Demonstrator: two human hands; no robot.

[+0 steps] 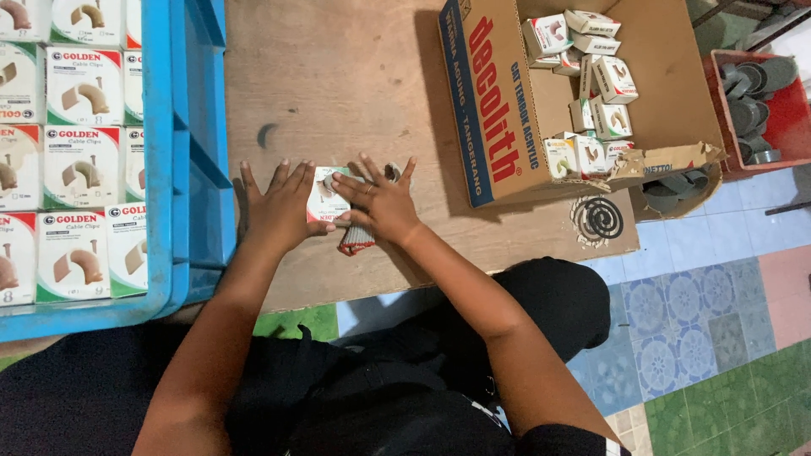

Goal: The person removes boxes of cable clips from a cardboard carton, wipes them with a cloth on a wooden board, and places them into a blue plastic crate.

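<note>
Worn brown wood makes up the counter (355, 76), which fills the middle of the frame. At its lower centre the left hand (279, 211) lies flat with fingers spread, its thumb side touching a small white box (324, 203). The right hand (382, 203) presses on the same box from the right, fingers splayed, gripping nothing closed. Just below the hands a bundle of small grey pieces with red ends (356, 240) pokes out. At the left edge, a blue crate (182, 152) holds rows of matching white, green and red boxes. In the upper right stands an open cardboard carton (494, 110) with loose boxes inside; beyond it sits a red bin (781, 118) of grey parts.
</note>
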